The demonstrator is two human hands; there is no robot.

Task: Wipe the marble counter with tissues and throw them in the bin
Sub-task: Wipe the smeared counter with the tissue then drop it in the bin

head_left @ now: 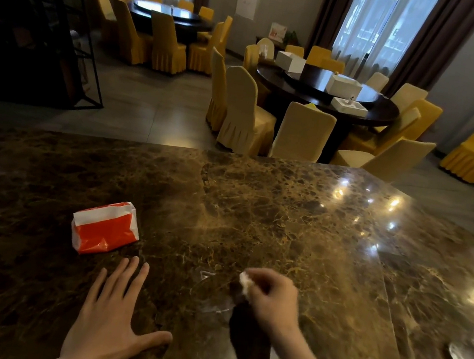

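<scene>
Two hands appear in our view. We see the left hand (114,323) lying flat, fingers (129,276) spread apart, palm down on the glossy brown-veined marble surface (255,212). Our right hand (269,299) is curled, its fingers pinched together on a small crumpled white tissue (246,284) at the fingertips. A soft red-and-white tissue pack (106,227) rests just beyond the left fingertips.

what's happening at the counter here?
A person is wiping the marble counter. The right hand grips a crumpled white tissue low over the surface, while the left hand rests flat, fingers spread. A red-and-white tissue pack lies just beyond the left hand. No bin is in view.
</scene>
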